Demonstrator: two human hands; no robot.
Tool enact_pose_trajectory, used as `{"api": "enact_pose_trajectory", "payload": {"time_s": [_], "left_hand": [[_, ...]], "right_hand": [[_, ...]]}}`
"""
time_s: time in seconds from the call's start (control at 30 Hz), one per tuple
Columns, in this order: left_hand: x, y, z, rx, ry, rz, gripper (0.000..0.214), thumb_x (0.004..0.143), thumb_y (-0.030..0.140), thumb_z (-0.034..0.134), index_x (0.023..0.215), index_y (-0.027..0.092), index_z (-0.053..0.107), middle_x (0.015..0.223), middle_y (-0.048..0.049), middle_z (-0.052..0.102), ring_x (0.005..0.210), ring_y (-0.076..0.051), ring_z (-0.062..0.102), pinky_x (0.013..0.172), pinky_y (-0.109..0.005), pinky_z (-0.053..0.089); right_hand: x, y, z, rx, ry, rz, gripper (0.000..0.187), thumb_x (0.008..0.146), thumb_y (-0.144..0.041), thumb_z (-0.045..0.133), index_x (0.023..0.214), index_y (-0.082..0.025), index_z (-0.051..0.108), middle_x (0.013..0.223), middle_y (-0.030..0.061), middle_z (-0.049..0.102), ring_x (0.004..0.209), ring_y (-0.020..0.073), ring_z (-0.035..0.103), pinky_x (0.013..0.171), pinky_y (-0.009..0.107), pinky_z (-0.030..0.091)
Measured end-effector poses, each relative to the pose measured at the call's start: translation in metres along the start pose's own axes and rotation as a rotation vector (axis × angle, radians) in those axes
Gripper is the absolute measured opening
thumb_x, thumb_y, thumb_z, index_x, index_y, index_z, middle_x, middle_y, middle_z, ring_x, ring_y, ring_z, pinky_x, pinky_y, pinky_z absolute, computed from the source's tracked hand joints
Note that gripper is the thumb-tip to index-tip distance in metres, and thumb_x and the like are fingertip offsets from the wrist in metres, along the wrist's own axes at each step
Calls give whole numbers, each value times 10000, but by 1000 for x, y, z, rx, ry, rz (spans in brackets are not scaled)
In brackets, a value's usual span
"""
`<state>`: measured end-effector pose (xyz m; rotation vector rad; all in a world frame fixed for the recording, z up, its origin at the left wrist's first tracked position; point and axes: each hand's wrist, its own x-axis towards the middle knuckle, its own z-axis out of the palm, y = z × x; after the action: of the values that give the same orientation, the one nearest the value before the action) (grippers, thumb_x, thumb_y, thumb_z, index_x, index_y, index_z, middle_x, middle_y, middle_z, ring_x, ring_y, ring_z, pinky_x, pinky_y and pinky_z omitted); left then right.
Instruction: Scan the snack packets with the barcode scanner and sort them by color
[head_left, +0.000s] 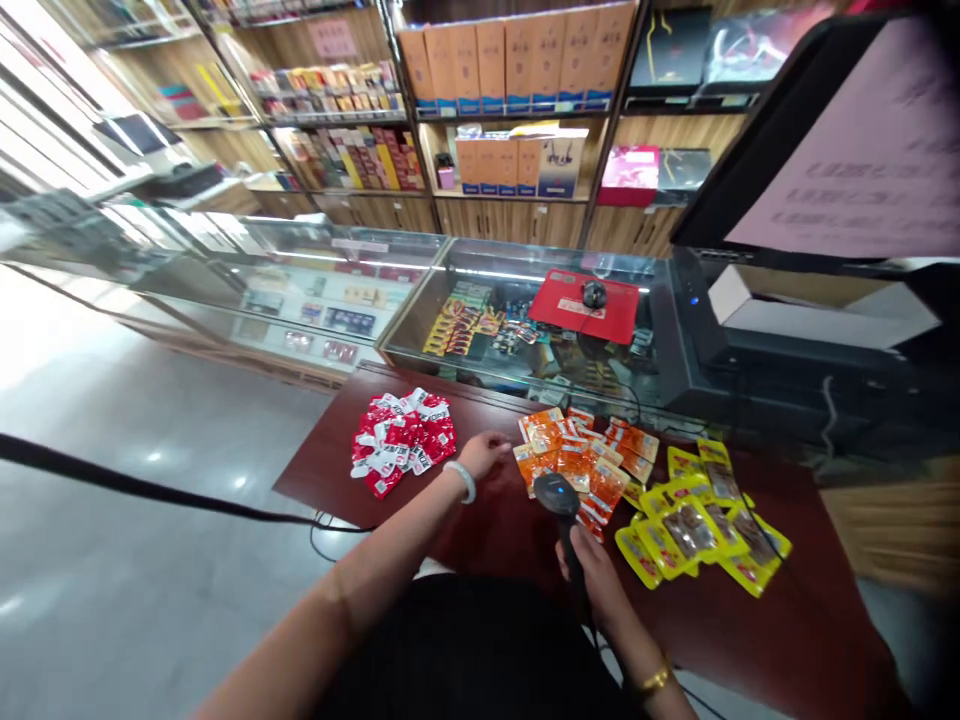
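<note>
Tabletop [495, 532]: 1 scanner [556, 495], apparently 3 packet-piles [574, 460]

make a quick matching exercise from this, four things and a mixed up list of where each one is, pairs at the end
Things:
1. scanner
2. mouse
3. yellow packets
4. red packets

Places:
A. on the table, left of the left hand
B. in the right hand
C. on the table, right of the orange packets
D. on the red mat

Pairs: 1-B, 2-D, 3-C, 4-A
</note>
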<state>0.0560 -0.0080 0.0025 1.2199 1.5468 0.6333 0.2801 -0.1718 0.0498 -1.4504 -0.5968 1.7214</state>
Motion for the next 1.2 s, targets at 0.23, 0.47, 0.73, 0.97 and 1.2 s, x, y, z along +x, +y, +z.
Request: {"api": "enact_pose_trajectory", "payload": {"time_s": [0.23,0.47,0.73,0.97,1.2], "left_hand": [[-53,-44,-126,488,540,-249,450,768,448,624,1073,122,571,1110,-176,616,1099,-282,560,932,-384,416],[-59,-68,-180,847,511,-339,662,728,585,588,1211,144,486,1270,-215,519,1190,-378,482,965,-451,360],[-53,-87,-207,692,197,-191,254,832,431,497,936,217,587,863,-92,681,800,-240,639,696,-303,410],[-42,-74,-161,204,53,58,284,795,450,541,699,183,526,609,27,532,585,-120,485,589,-231,348],[-32,-45,-107,189,-29,120,219,798,384,556,714,182,548,650,22,554,614,-114,495,594,-220,338]], "right_hand": [[8,-9,23,-62,-104,-76,469,730,-682,620,730,-221,535,550,-36,510,421,106,409,426,253,308],[14,-5,80,-65,-128,-85,455,757,-660,614,794,-213,543,573,-44,510,439,104,413,449,246,306],[12,-1,152,-42,-46,-16,560,703,-678,651,987,-199,590,576,-48,535,465,106,443,462,227,332],[11,-15,174,-49,-62,-31,617,717,-657,654,1106,-186,570,550,-65,518,430,84,431,440,210,315],[30,-33,163,-58,-94,-117,529,779,-617,620,1094,-194,575,573,-54,534,450,85,445,457,211,330]]}}
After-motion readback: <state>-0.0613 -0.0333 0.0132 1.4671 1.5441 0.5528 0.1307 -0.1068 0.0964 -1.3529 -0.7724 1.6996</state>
